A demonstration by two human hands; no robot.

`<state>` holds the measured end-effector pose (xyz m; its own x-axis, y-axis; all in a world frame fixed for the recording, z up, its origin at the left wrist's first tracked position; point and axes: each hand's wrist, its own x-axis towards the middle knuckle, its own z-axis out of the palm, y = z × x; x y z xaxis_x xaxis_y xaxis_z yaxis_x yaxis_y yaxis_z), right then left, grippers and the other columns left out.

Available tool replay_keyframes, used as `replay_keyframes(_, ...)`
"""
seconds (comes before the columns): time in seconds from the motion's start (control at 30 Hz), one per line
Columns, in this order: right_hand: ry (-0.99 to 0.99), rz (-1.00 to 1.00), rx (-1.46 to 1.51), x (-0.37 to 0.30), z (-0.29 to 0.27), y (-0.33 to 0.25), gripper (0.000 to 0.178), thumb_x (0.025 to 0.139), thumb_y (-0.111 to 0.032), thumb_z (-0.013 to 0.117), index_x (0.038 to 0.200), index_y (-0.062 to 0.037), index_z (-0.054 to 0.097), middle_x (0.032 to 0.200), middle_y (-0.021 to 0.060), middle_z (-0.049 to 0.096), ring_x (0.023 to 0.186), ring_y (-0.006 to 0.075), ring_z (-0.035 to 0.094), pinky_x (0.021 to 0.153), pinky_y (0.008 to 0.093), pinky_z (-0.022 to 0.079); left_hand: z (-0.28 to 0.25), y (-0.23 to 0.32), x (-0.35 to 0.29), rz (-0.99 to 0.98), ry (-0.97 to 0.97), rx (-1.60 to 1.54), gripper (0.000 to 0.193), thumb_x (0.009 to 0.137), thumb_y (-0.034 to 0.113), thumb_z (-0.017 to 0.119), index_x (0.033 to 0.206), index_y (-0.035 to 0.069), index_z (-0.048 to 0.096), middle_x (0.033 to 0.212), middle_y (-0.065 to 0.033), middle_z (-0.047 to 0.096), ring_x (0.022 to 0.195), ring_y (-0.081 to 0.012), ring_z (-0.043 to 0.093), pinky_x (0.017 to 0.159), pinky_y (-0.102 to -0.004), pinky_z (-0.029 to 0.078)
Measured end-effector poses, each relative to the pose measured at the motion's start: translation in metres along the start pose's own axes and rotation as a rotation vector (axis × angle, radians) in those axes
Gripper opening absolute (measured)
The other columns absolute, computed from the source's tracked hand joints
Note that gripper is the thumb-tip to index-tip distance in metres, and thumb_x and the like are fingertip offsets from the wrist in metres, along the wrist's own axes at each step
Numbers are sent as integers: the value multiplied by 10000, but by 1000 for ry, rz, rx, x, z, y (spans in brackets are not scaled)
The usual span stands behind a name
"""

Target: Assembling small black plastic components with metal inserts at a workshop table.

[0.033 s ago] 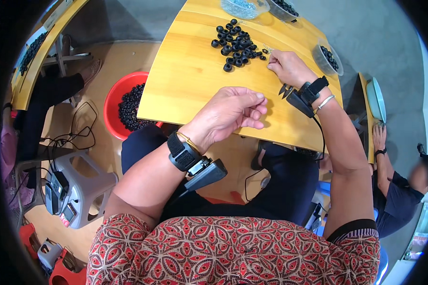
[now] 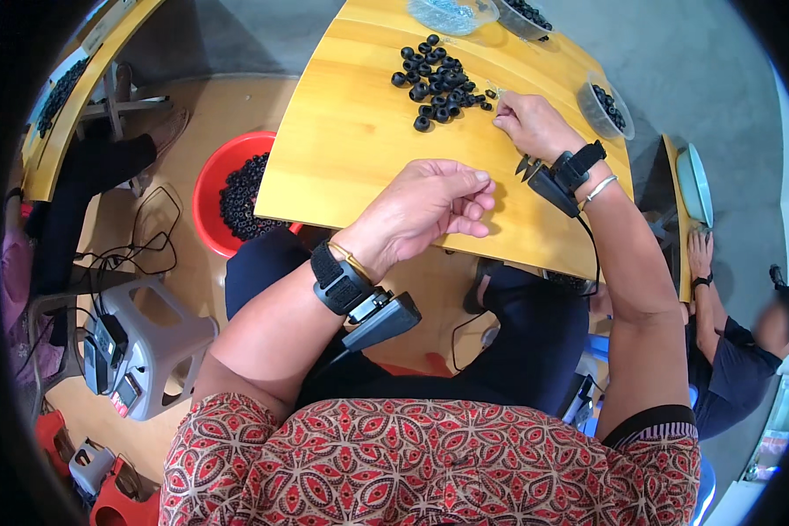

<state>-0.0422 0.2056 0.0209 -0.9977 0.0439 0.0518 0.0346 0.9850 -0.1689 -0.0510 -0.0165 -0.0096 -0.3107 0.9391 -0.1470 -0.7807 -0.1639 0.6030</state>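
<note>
Above the near edge of the yellow wooden table, my left hand (image 2: 434, 206) is closed, thumb pressed against the curled fingers. Whatever it may pinch is too small to make out. My right hand (image 2: 535, 123) rests low over the table further right, its thumb and fingertips together in a pinch whose contents are hidden. Just left of those fingertips lies a loose pile of round black beads (image 2: 443, 81) with holes. A few tiny clear pieces (image 2: 496, 90) lie between the pile and my right hand. Two dark pointed tips (image 2: 528, 167) show beside the right wrist device.
At the table's far side stand a tub of light-blue bits (image 2: 454, 16) and clear tubs of black beads (image 2: 524, 17) (image 2: 607, 110). A red basin (image 2: 209, 210) of black beads is left of my knee. Beyond are a grey stool (image 2: 162, 342) and a co-worker (image 2: 741, 351) at right.
</note>
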Motion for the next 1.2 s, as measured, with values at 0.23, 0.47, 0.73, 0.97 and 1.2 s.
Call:
replay_keyframes(0.23,-119,312,1128,-18,-28,-15,78,783,-63,457,825,-9,495,686,71,518,567,143,485,527,258,434,1,0,-3,5,0,11,184,845,154,487,865,-18,552,752,-63,563,618,-93,523,578,-237,512)
replay_keyframes(0.47,-379,253,1633,-20,-22,-30,81,743,-5,423,806,-14,474,771,74,498,629,133,459,572,279,443,1,0,-6,-96,-112,77,194,843,169,495,855,-15,556,724,-68,581,580,-101,559,549,-228,510)
replay_keyframes(0.73,-151,-94,690,10,-8,-67,187,734,-94,555,906,-47,497,615,-29,408,519,94,397,493,225,368,10,-2,-19,-140,-436,225,211,829,192,521,852,-13,569,724,-73,594,579,-112,584,539,-214,507)
replay_keyframes(0.97,-84,-357,205,13,21,-75,147,752,-85,550,876,-32,490,543,87,410,498,218,415,496,299,365,10,-3,-22,-195,-484,240,223,828,197,522,864,-18,570,717,-73,593,587,-108,584,523,-219,503)
replay_keyframes(1.2,-110,-80,503,-39,-12,-72,148,755,-115,550,876,-33,527,543,16,428,495,102,377,477,238,328,-3,-9,-13,-189,-171,42,258,879,208,419,946,-14,532,750,-78,581,595,-133,573,556,-247,508)
